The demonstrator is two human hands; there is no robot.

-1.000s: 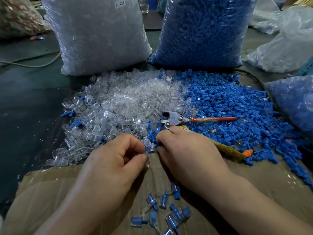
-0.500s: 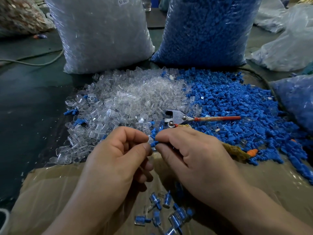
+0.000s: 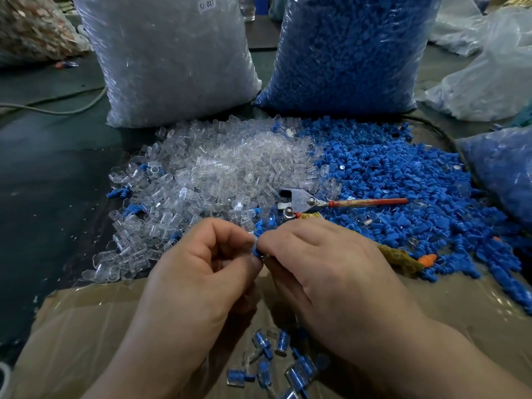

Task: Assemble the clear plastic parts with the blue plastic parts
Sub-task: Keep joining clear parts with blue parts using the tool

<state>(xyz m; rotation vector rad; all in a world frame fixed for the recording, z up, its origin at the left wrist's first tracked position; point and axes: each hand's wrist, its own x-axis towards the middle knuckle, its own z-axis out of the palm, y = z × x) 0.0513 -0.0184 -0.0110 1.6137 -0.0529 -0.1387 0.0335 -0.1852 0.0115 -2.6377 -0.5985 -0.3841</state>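
Observation:
A heap of clear plastic parts (image 3: 218,171) lies left of a heap of blue plastic parts (image 3: 403,180) on the dark table. My left hand (image 3: 198,272) and my right hand (image 3: 325,269) meet fingertip to fingertip in front of the heaps. Between them they pinch a small blue part (image 3: 257,249); the fingers hide most of it, so any clear part there cannot be made out. Several assembled blue-and-clear pieces (image 3: 276,358) lie on the cardboard sheet (image 3: 72,326) under my wrists.
Pliers with a red handle (image 3: 331,202) lie on the heaps just beyond my right hand. A big bag of clear parts (image 3: 172,59) and a big bag of blue parts (image 3: 351,53) stand behind. More plastic bags (image 3: 495,73) sit at the right; a cable (image 3: 57,109) runs at the left.
Both hands lifted from the edge of the heaps and came together; the blue part picked up by the right hand is now pinched between both hands' fingertips.

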